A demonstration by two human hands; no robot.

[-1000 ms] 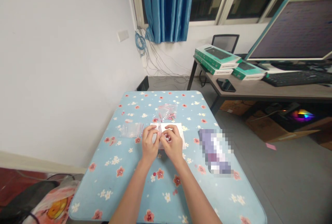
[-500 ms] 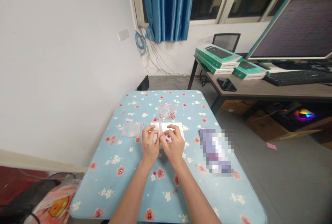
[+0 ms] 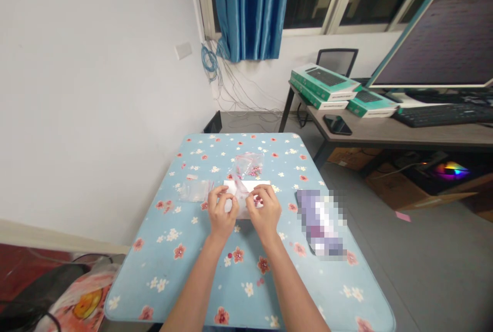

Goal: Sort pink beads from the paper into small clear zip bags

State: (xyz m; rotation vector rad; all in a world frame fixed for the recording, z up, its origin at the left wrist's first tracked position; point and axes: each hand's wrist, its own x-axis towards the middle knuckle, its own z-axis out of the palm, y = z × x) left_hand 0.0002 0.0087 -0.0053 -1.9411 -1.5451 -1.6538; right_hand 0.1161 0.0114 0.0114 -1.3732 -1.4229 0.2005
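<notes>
My left hand [image 3: 222, 211] is over the left part of a white sheet or shallow tray [image 3: 250, 184], thumb and forefinger pinched. Across a short gap, my right hand [image 3: 265, 211] pinches in the same way over its right part. Whatever thin thing the fingertips hold is too small to make out. Reddish beads [image 3: 259, 200] show by my right fingers. Just beyond the hands lies a clear zip bag [image 3: 249, 159] with pink and red beads [image 3: 254, 171] in it. A clear plastic flap [image 3: 241, 187] reaches toward the gap between my hands.
More clear plastic bags [image 3: 194, 191] lie left on the flowered tablecloth [image 3: 173, 270]. A blurred-out purple and white item [image 3: 321, 224] is at the right. One small red bead [image 3: 230, 255] sits near the front. A desk [image 3: 385, 134] with keyboard boxes [image 3: 323, 83] stands beyond.
My hands, fingertips together before, have moved apart to left and right. The clear flap between them now leans, and reddish beads show by my right fingers.
</notes>
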